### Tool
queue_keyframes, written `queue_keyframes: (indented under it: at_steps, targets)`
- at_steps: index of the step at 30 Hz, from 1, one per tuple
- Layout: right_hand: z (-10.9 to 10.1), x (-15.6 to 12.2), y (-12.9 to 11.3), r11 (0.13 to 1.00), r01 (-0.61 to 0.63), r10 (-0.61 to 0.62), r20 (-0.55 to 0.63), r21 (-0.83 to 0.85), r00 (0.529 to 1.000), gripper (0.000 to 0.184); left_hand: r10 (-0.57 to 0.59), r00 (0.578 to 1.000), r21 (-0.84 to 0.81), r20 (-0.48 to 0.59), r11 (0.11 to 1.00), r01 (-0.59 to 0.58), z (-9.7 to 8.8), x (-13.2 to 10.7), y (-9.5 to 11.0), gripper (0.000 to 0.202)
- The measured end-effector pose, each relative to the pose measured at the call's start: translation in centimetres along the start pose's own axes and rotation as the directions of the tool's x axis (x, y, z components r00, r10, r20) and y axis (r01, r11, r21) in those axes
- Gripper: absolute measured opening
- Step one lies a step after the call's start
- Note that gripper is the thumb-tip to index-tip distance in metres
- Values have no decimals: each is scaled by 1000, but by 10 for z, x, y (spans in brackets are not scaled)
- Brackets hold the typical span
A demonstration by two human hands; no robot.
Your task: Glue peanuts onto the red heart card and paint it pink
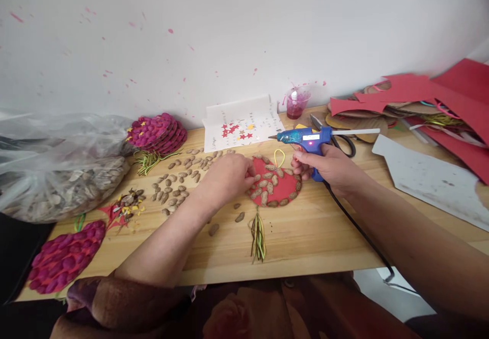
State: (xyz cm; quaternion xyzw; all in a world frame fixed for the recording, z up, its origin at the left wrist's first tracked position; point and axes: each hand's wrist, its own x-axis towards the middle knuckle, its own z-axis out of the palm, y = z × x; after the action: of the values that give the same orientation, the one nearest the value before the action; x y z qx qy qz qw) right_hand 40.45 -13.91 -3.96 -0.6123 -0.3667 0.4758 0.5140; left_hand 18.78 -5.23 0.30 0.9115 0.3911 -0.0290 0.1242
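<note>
A round red disc (pixel 281 190) lies on the table, with peanuts around its rim and more across its middle. It has a yellow cord loop (pixel 280 158) at the top and a green and brown tassel (pixel 258 238) below. My left hand (pixel 231 175) is at the disc's left edge, fingertips pinched at a peanut (pixel 256 178) and partly hidden by the hand. My right hand (pixel 324 164) grips a blue hot glue gun (pixel 305 137) above the disc's right side. Its nozzle points left, and a white glue stick (pixel 357 131) sticks out behind.
Loose peanuts (pixel 182 187) lie left of my arm. Further left are a clear bag (pixel 64 176), a purple decorated disc (pixel 69 257) and a similar stack (pixel 160 132). Behind stand star-strewn paper (pixel 244 120) and a pink-stained cup (pixel 297 103). Scissors (pixel 349 146) and red sheets (pixel 416 92) lie right.
</note>
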Motion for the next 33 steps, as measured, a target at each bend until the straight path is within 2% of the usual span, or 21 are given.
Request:
queue_keyframes:
  at_steps: [4,11,19,33]
  targets:
    - [0,0,-1,1000,-5,5,0,0,1000,28,-14,1000,-31,11,999,15,-3,-1,-3,12]
    - [0,-1,-2,1000,-4,3,12,11,1000,33,-64,988,-135,-141,990,45,-11,-7,-19,19]
    - [0,0,-2,1000,-4,4,6,15,1000,32,16,999,-176,-48,984,-24,-1,-3,-10,11]
    - [-3,1,1,1000,-9,9,22,-15,1000,27,76,997,-155,-13,985,-77,4,2,-11,11]
